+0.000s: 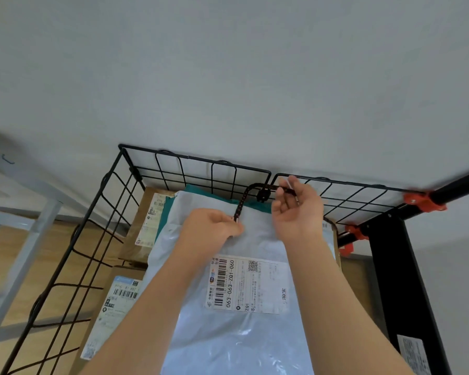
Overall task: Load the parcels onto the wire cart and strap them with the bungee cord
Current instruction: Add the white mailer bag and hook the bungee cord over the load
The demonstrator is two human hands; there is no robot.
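A black wire cart (195, 158) stands against the wall with parcels inside. On top lies a pale grey poly mailer (228, 334) with a white shipping label (247, 285); a teal bag (201, 189) and brown cardboard boxes (144, 220) lie under and beside it. A dark spotted bungee cord (243, 198) arches from the cart's far rail down over the mailer. My left hand (211, 228) pinches the cord's lower part against the mailer. My right hand (298, 209) holds the cord's upper end at the far rail, near a black clip (263, 196).
A white wall fills the upper view. A black frame with orange clamps (423, 201) adjoins the cart on the right. A white metal stand (25, 239) sits on the wooden floor (52, 266) to the left.
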